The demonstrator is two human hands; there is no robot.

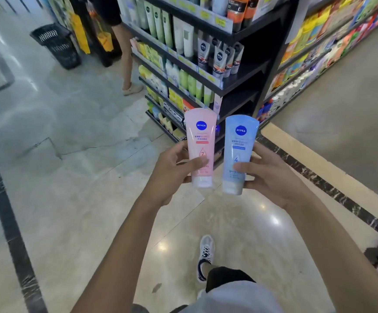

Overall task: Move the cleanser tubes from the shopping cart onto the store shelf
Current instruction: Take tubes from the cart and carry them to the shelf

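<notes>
My left hand point(172, 175) grips a pink cleanser tube point(200, 136) around its lower half, cap end down. My right hand point(271, 177) holds a blue cleanser tube point(240, 141) the same way, just to the right of the pink one. Both tubes stand upright in front of me, a short gap between them. Beyond them rises the black store shelf point(240, 84), its end corner facing me, with rows of tubes and bottles on several tiers. The right end of the middle tier shows bare black board. No shopping cart shows in the view.
A black plastic basket point(56, 45) stands on the floor at the back left. Another person's legs point(127, 64) are beside the shelf's left face. A second aisle of colourful goods point(319, 48) runs off to the right. My foot point(206, 251) is on the polished floor.
</notes>
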